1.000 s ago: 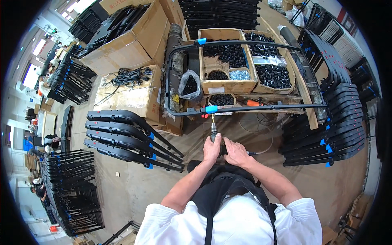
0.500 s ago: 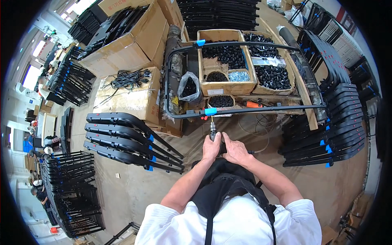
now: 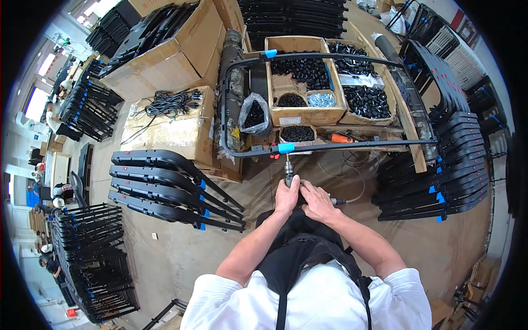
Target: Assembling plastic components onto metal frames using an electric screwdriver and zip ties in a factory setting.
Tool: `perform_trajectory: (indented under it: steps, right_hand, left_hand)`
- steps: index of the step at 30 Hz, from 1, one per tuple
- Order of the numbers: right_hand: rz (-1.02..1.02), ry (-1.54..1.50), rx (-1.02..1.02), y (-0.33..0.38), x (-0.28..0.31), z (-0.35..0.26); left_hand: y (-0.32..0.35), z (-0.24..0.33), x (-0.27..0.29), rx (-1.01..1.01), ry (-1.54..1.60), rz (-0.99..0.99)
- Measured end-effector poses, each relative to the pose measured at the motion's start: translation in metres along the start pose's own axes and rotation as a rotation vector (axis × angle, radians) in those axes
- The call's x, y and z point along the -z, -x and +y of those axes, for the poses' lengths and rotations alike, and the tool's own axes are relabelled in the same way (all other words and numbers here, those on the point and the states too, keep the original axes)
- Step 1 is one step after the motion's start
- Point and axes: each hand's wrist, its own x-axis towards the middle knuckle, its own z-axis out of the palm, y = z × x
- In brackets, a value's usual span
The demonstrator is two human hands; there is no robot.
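My left hand (image 3: 286,197) is closed around the body of a drill (image 3: 289,172), just behind its metal chuck. Wrapped on the drill's rear from the other side is my right hand (image 3: 317,201), near a hose fitting (image 3: 339,202). The thin bit points away from me, its tip at or just under a blue clip (image 3: 286,148) on the near bar of a black tube frame (image 3: 352,146). Whether the tip touches is too small to tell. The frame lies across the workbench, and another blue clip (image 3: 271,53) sits on its far bar.
Cardboard boxes of black plastic parts (image 3: 368,103) and silver screws (image 3: 320,100) stand inside the frame's outline. An orange-handled tool (image 3: 341,138) lies behind the near bar. Stacked black frames flank me at left (image 3: 154,190) and right (image 3: 456,165). Cables (image 3: 170,103) rest on a carton.
The drill and both hands have shifted slightly right, and the chuck shows more fully. The hose fitting beside my right hand has come into clearer view.
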Motion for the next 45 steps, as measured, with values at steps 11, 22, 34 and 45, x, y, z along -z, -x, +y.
perform_trajectory:
  steps: [11,22,34,45]
  right_hand:
    - [0.077,0.028,0.045,0.008,-0.005,-0.011]
    - [-0.028,0.121,0.005,0.035,-0.025,-0.009]
    - [0.389,-0.132,-0.707,0.080,0.081,0.165]
    - [0.455,0.024,-0.839,0.000,0.156,0.455]
  left_hand:
    - [0.009,-0.005,0.012,0.083,0.061,-0.144]
    - [0.030,-0.025,0.033,0.094,0.083,-0.330]
    - [-0.073,0.184,-0.112,-0.814,-0.470,-0.748]
    - [-0.259,0.232,-0.376,-0.676,-1.440,-0.618]
